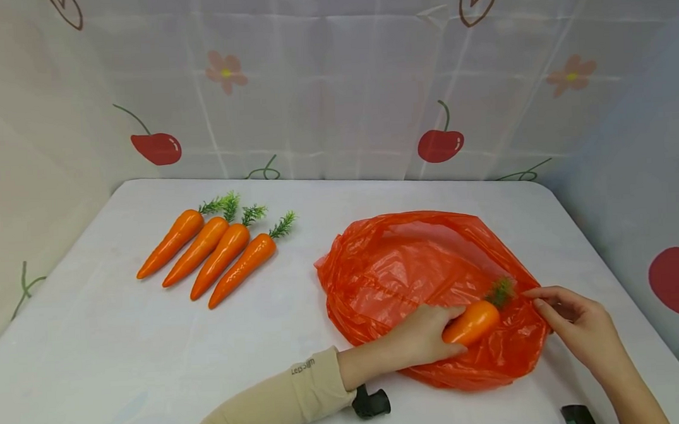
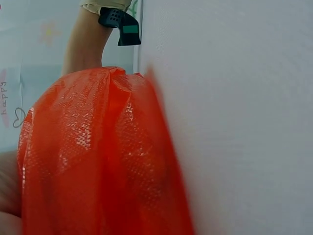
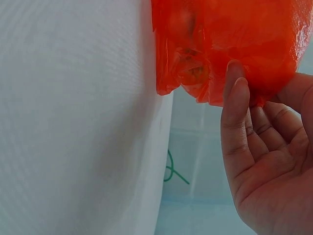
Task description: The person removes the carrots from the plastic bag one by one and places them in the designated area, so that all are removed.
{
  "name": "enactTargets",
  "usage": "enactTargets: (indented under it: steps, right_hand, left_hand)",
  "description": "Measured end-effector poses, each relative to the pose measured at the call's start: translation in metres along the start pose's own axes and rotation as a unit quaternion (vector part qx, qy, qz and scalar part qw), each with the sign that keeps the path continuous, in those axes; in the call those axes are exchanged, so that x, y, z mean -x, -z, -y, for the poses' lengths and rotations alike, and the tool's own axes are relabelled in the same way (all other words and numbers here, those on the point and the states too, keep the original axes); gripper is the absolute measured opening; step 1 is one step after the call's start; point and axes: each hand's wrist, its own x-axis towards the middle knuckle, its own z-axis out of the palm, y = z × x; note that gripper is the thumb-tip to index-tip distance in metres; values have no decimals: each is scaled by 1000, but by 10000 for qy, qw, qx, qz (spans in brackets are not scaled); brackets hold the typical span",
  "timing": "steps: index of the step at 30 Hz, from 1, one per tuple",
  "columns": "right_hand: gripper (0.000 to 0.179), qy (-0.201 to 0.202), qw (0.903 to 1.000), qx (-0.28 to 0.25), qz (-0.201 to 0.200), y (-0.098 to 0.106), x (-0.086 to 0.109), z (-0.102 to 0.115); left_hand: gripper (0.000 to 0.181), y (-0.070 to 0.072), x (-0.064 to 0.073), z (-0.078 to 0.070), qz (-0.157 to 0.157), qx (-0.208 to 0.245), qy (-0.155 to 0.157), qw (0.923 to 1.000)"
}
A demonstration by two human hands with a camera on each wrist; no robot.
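An orange carrot (image 1: 473, 323) with a green top lies inside the mouth of a red plastic bag (image 1: 410, 266). My left hand (image 1: 427, 334) reaches over the bag's near edge and grips the carrot's thick body between thumb and fingers. At the right side, my right hand (image 1: 577, 318) pinches the bag's rim; the right wrist view shows this hand (image 3: 269, 147) with its fingertips at the red plastic. From the left wrist, the bag (image 2: 98, 156) hides most of the left hand.
Several carrots (image 1: 228, 258) with green tops lie side by side on the left of the white table (image 1: 95, 349). A black wrist device (image 1: 372, 403) sits under the left sleeve, another (image 1: 577, 415) by the right forearm. A patterned curtain (image 1: 322, 80) stands behind.
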Motion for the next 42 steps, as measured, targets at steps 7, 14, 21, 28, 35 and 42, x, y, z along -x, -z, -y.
enactTargets:
  steps: [7, 14, 21, 28, 35, 42]
  right_hand:
    - [23, 76, 9999, -148, 15, -1, 0, 1]
    - [22, 42, 10000, -87, 5, -1, 0, 1]
    - [23, 5, 10000, -39, 17, 0, 1, 2]
    - [25, 25, 10000, -40, 1, 1, 1, -1]
    - [25, 36, 9999, -99, 20, 1, 1, -2]
    - [24, 42, 9999, -99, 36, 1, 2, -1]
  left_hand:
    - [58, 6, 2, 2, -69, -39, 34, 10000]
    - [56, 9, 4, 2, -155, -83, -50, 9998]
    - [54, 8, 3, 2, -188, -36, -132, 9997]
    - [54, 8, 3, 2, -200, 69, -107, 9997]
    - [53, 8, 3, 3, -306, 140, -92, 9994]
    - [51, 8, 2, 5, -352, 256, -190, 9989]
